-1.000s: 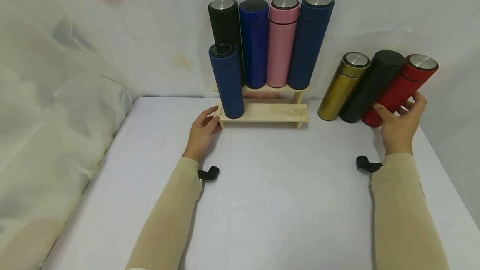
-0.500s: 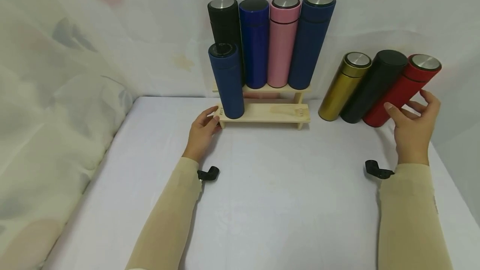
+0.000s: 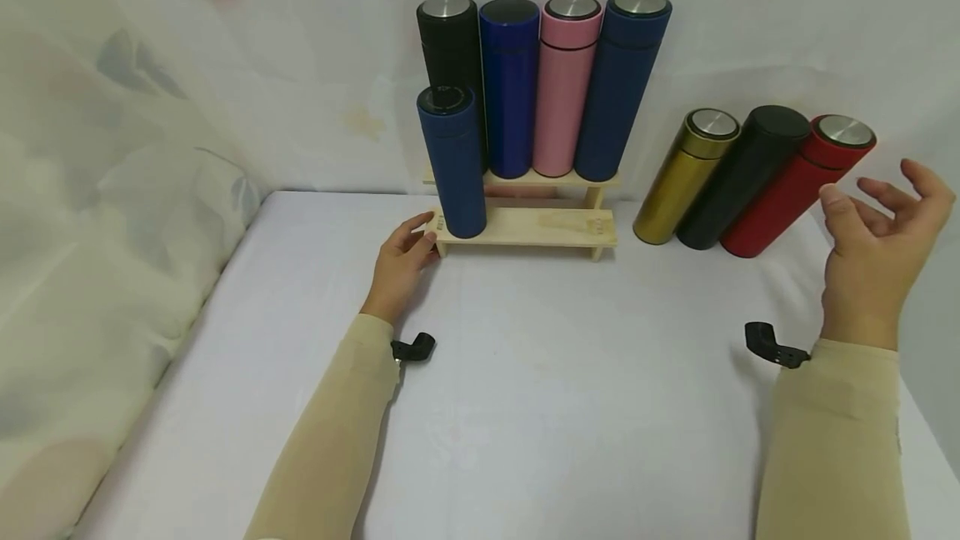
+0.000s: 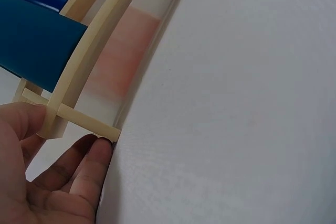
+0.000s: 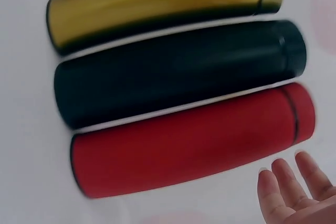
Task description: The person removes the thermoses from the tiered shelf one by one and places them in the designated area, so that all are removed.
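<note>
My left hand [image 3: 400,269] holds the left end of a two-tier wooden rack [image 3: 540,226]. In the left wrist view its thumb lies at the shelf's end and the fingers curl by the leg. A blue thermos [image 3: 456,165] stands on the lower tier at the left. On the upper tier are a black thermos [image 3: 448,48], a glossy blue one [image 3: 512,90], a pink one [image 3: 564,98] and a tall navy one [image 3: 621,90]. My right hand [image 3: 873,248], fingers loosely bent, is apart from the red thermos [image 3: 795,186], just right of it.
Left of the red thermos stand a dark green-black thermos [image 3: 738,182] and a gold thermos [image 3: 682,182], on the white table [image 3: 540,390] right of the rack. A patterned cloth [image 3: 112,215] rises along the left side, and a pale cloth backdrop [image 3: 315,65] hangs behind.
My right hand has let go of the red thermos and moved away to the right. The red thermos stays standing beside the dark one. My left hand keeps its place at the rack.
</note>
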Action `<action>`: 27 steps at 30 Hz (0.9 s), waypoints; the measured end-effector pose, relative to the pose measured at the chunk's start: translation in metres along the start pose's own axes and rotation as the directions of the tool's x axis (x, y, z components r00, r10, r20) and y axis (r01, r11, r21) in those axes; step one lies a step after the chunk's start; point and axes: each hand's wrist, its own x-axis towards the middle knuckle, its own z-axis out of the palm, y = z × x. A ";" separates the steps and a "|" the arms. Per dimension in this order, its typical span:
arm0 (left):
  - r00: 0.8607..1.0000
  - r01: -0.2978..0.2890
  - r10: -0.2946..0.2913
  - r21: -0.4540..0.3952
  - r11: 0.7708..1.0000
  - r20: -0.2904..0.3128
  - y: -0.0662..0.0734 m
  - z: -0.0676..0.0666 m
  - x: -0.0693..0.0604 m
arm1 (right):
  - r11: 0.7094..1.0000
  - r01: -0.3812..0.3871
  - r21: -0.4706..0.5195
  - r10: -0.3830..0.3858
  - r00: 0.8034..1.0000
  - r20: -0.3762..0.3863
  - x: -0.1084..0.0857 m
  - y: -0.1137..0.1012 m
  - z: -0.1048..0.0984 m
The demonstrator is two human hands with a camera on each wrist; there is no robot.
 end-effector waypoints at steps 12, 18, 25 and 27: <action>1.000 0.002 -0.002 -0.003 1.000 -0.009 -0.001 -0.002 -0.002 | 0.939 0.099 0.328 -0.157 0.975 0.154 -0.022 -0.014 0.029; 1.000 0.008 -0.008 -0.014 1.000 -0.001 0.000 -0.002 -0.002 | 0.869 0.034 0.493 -0.198 0.937 0.286 -0.034 -0.011 0.046; 1.000 0.010 -0.010 -0.022 1.000 -0.004 0.002 0.000 -0.001 | 0.877 -0.021 0.481 -0.221 0.870 0.441 -0.052 -0.007 0.060; 1.000 0.012 -0.012 -0.024 1.000 -0.003 0.002 0.001 -0.001 | 0.879 -0.041 0.474 -0.217 0.852 0.476 -0.056 -0.006 0.064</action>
